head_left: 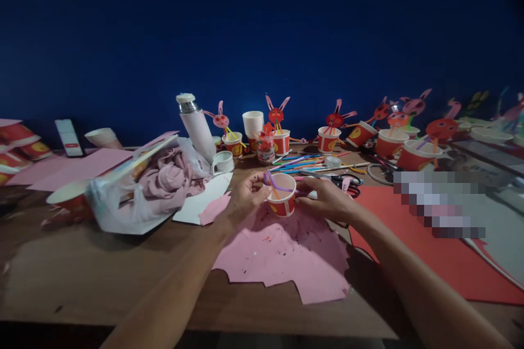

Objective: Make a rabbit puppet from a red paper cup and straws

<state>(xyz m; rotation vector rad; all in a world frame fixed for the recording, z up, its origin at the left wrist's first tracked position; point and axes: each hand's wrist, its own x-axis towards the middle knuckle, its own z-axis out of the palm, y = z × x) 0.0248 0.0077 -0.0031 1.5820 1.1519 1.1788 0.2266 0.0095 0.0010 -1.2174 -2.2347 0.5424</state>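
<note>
A small red paper cup [282, 201] with a white inside stands over a pink paper sheet [286, 256] on the wooden table. My left hand [245, 196] grips the cup's left side, fingers curled at its rim. My right hand [323, 199] closes on the cup's right side and pinches a purple straw [282, 188] that runs across the cup's mouth. An orange straw piece lies inside the cup too.
Finished rabbit-faced cups [280, 138] line the back of the table with a stack of white cups [252, 122], a white flask [196, 125], coloured straws [301, 162] and scissors [347, 181]. A plastic bag with pink cloth [159, 185] lies left; red paper [429, 250] right.
</note>
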